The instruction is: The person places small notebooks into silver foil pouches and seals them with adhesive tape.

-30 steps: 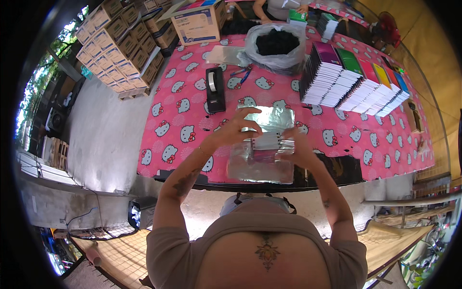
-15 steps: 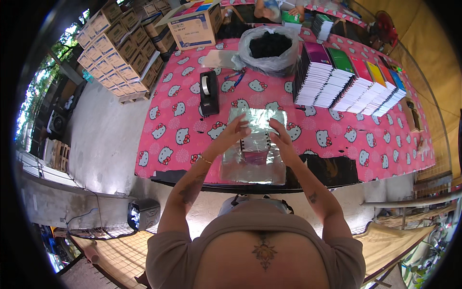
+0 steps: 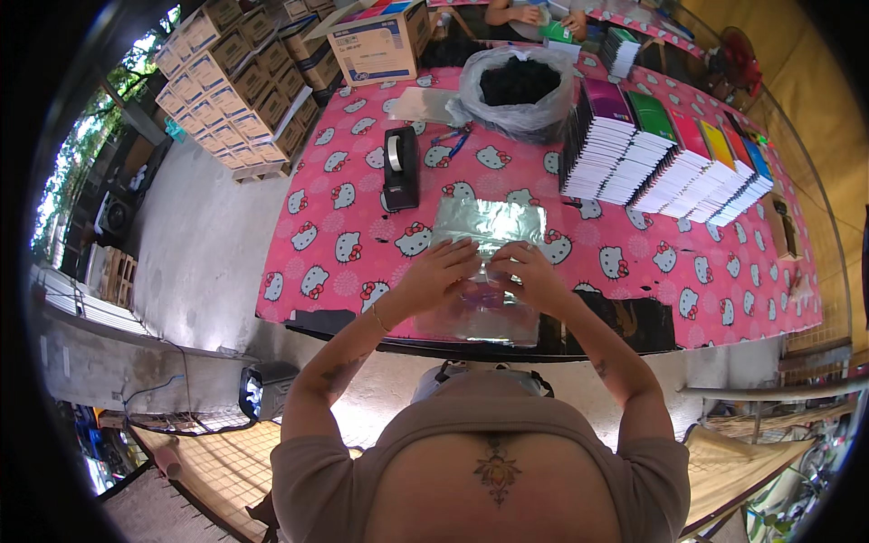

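Note:
A shiny clear plastic sheet (image 3: 493, 217) lies near the table's front edge, with more glossy film (image 3: 480, 328) spread closer to me. Between them, a small purplish spiral notebook shows only in part beneath the film and my hands. My left hand (image 3: 445, 271) rests palm down on the plastic, its fingers stretched toward the middle. Opposite it, my right hand (image 3: 532, 276) presses on the film with slightly bent, spread fingers. The fingertips of both hands nearly meet. Beyond them stands a black tape dispenser (image 3: 401, 172).
Stacks of spiral notebooks (image 3: 611, 154) with coloured covers stand at the right. A plastic bag of black material (image 3: 520, 90) sits further back, beside an open carton (image 3: 380, 45). Cartons are piled on a pallet (image 3: 231, 100) at left. Another person's hand (image 3: 529, 14) shows across the table.
My hands have come down and closer together, now lying over the film and covering the notebook. The film's folded edge has been drawn toward me. The view has shifted slightly.

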`<state>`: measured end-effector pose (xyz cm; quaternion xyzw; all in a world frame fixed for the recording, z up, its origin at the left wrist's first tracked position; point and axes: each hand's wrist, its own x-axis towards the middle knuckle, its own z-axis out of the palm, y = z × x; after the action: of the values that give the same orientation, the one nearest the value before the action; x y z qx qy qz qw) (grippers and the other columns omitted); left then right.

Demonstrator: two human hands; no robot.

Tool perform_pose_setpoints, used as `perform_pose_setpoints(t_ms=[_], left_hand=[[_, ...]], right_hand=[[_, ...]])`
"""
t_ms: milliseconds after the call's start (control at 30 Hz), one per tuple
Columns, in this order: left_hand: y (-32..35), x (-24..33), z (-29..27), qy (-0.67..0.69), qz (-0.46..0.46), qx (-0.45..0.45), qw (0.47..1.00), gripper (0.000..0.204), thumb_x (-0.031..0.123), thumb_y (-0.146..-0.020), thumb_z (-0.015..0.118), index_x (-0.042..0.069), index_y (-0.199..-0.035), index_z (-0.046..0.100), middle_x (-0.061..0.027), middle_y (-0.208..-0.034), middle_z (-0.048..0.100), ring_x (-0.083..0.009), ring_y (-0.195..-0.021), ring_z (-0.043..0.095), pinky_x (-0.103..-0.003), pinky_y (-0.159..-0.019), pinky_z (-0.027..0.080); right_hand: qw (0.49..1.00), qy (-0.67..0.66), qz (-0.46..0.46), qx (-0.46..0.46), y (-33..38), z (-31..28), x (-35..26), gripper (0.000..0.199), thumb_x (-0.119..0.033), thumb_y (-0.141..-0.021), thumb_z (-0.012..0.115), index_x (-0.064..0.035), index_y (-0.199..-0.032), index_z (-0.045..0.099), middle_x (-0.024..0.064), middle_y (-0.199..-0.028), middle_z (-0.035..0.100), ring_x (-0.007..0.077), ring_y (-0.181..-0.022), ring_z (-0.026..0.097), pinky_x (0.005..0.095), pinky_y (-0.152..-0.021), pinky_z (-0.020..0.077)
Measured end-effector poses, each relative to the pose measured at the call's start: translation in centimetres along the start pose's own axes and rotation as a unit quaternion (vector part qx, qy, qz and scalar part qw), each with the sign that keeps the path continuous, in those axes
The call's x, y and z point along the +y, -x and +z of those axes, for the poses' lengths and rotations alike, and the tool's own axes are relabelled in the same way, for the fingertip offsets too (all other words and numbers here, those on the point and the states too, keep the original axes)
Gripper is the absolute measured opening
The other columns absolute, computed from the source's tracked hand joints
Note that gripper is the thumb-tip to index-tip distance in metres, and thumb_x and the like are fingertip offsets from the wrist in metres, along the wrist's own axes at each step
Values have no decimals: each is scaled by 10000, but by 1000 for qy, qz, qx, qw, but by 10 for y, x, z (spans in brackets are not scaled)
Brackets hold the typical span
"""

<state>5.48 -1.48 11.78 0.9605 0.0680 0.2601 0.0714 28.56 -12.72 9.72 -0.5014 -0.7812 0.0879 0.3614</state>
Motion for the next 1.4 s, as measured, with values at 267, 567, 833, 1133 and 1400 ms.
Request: perform_pose_setpoints(t_ms=[267,567,833,1133,1400], left_hand=[[-24,-4,0,136,-176,-64,973,231,123,-799,725,73,-1021,691,-61,-824,661,-293,-829,619,-435,-740,497],[-22,-38,26,392,-373,-99,835,366,252,-838,764,48,-1099,606,-38,-784,638,-130,-757,619,-289,-645,483],[34,-193,22,188,-572,240,761,343,284,-852,770,7,-1030,673,-62,-754,642,-74,-640,567,-275,-543,473],[26,-225,29,490,-550,252,627,269,205,-855,764,33,-1045,682,3,-804,635,-65,-685,543,-217,-622,468],[68,-216,62,288,-565,326,701,227,234,-856,706,8,-870,727,-108,-766,713,-231,-641,685,-360,-631,548]], right_hand=[[989,-48,137,28,-12,12,-21,363,-76,-788,725,-114,-1126,597,100,-1088,613,294,-986,589,424,-855,468],[862,-368,332,106,-10,24,10,510,-45,-766,781,-79,-1208,528,60,-1073,535,175,-978,552,329,-835,497],[871,-308,330,194,-16,55,4,417,-17,-771,721,-68,-1146,546,47,-1050,528,119,-947,513,270,-781,467],[876,-285,339,193,-19,50,-3,390,22,-756,694,-50,-1113,556,55,-1056,539,179,-1008,517,322,-840,458],[863,-310,347,198,-21,56,-3,398,3,-752,695,-65,-1119,557,38,-1051,551,171,-1007,517,309,-843,444]])
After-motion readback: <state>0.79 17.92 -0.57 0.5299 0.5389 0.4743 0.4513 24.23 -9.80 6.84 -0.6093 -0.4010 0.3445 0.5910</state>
